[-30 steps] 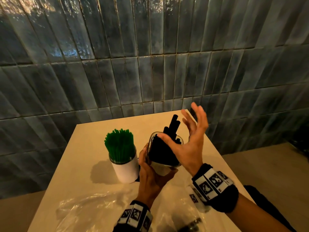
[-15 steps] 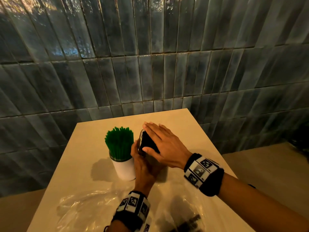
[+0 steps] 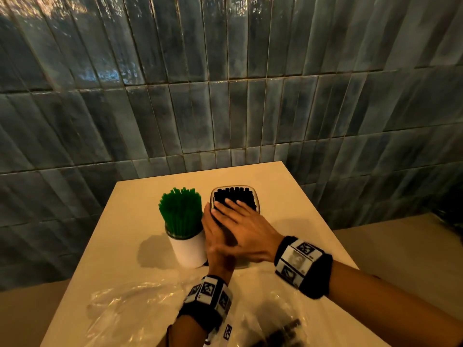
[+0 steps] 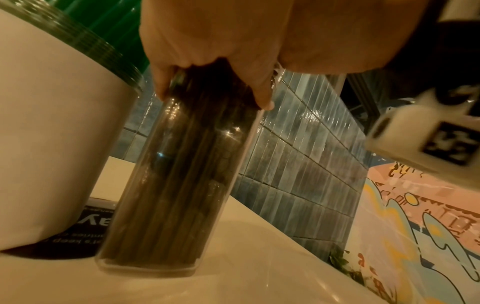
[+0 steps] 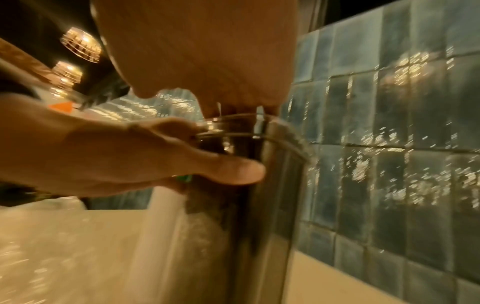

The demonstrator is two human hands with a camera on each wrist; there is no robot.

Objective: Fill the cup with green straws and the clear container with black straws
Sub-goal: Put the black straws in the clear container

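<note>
While the right hand (image 3: 246, 234) lies flat with straight fingers on the tops of the black straws (image 3: 235, 196), the left hand (image 3: 216, 242) wraps around the side of the clear container (image 4: 176, 185) that stands on the desk (image 3: 300, 221). At the container's nine o'clock, just beside it, stands the white cup (image 3: 188, 249) packed with green straws (image 3: 181, 211), and crumpled plastic bags (image 3: 130, 311) lie at six o'clock.

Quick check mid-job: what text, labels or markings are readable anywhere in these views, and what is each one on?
"ve": upside-down white letters on the black card under the white cup; the rest is hidden.
"keep": upside down in the smaller line on that card; its other words are too blurred.
Wristbands: square coded markers, no words.
Mural: painted lettering, unreadable.
</note>
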